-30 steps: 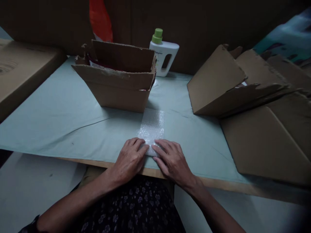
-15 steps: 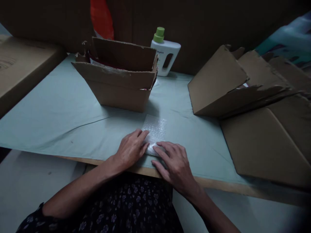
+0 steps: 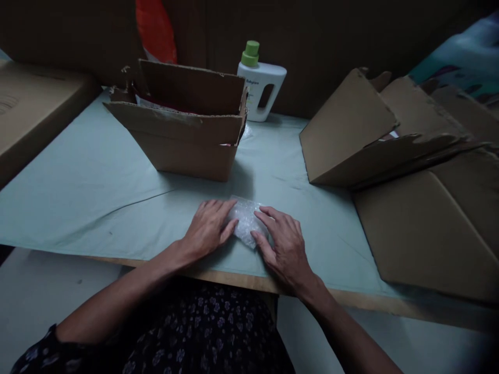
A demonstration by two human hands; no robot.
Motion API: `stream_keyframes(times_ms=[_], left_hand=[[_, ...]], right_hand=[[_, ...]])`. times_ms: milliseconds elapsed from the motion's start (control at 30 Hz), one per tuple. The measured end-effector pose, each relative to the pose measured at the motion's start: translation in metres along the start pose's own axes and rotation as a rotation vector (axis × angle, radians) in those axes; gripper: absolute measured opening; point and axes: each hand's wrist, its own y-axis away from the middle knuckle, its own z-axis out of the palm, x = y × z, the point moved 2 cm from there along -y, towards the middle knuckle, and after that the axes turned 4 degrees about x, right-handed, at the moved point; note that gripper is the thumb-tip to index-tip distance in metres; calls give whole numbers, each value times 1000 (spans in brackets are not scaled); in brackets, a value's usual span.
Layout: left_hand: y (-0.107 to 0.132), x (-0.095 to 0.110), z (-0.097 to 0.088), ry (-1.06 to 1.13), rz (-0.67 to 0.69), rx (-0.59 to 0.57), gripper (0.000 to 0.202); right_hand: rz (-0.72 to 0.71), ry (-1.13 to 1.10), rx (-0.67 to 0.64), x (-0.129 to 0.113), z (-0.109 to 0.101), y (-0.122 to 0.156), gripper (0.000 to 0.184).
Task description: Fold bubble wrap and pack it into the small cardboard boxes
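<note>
A rolled-up piece of bubble wrap (image 3: pixel 245 221) lies on the pale green table cover (image 3: pixel 97 182) near the front edge. My left hand (image 3: pixel 208 226) rests on its left end with fingers laid over it. Over the roll's right end curl the fingers of my right hand (image 3: pixel 284 244). Whatever is inside the roll is hidden.
An open cardboard box (image 3: pixel 187 124) stands just behind the roll. A white bottle with a green cap (image 3: pixel 259 85) is behind it. Flattened and folded cardboard (image 3: pixel 397 156) fills the right side. A large flat carton (image 3: pixel 35 109) lies at the left.
The bubble wrap lay as a long flat strip a second ago. Both hands have pushed forward and rolled it up into a short bundle farther from the table edge.
</note>
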Motion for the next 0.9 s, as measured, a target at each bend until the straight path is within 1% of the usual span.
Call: stream_keyframes(times_ms=[33,100,167,200,267,333,400,433,467,500,533,600,667,700,767,800,900], left_hand=[[-7,-2,2,-43,-23,-26,39],[-17,-5,4,-97,-60,-55,39],[-16,-5,1,-62,-94,-25,38],[-12,-5,-1,0,-123,11,39],[1,-3,-7,204,-240,85,44],[16,0,-10,488,-436,128,53],[28,5,-10,809,-639,115,61],[32,9,-8,974,-701,83,63],[33,14,-6,1132,-729,46,64],[33,18,-4,1270,-731,15,63],[31,22,-2,1381,-719,7,61],[28,24,0,1505,-713,64,55],[26,22,2,1524,-736,143,52],[26,21,3,1517,-735,156,51],[27,20,2,1495,-702,142,51],[27,19,1,1477,-677,125,50],[29,19,1,1389,-636,61,41]], right_hand=[[-48,59,-8,-2,0,-2,34],[-137,139,-74,-6,2,-4,39],[-172,181,-148,-6,7,-6,41],[-166,184,-170,-4,10,-8,40],[-135,138,-165,2,14,-11,36],[-82,35,-111,8,14,-15,32],[18,-101,-57,11,10,-19,30],[84,-179,-52,10,8,-21,29],[150,-262,-71,8,5,-23,29],[208,-348,-111,5,2,-24,29],[249,-425,-159,2,0,-25,28],[261,-527,-212,-5,-4,-27,26],[213,-566,-196,-6,-8,-28,20],[186,-582,-190,-5,-9,-29,17],[161,-647,-241,-2,-9,-29,19],[172,-696,-286,-1,-8,-28,23],[231,-833,-418,1,-3,-28,47]])
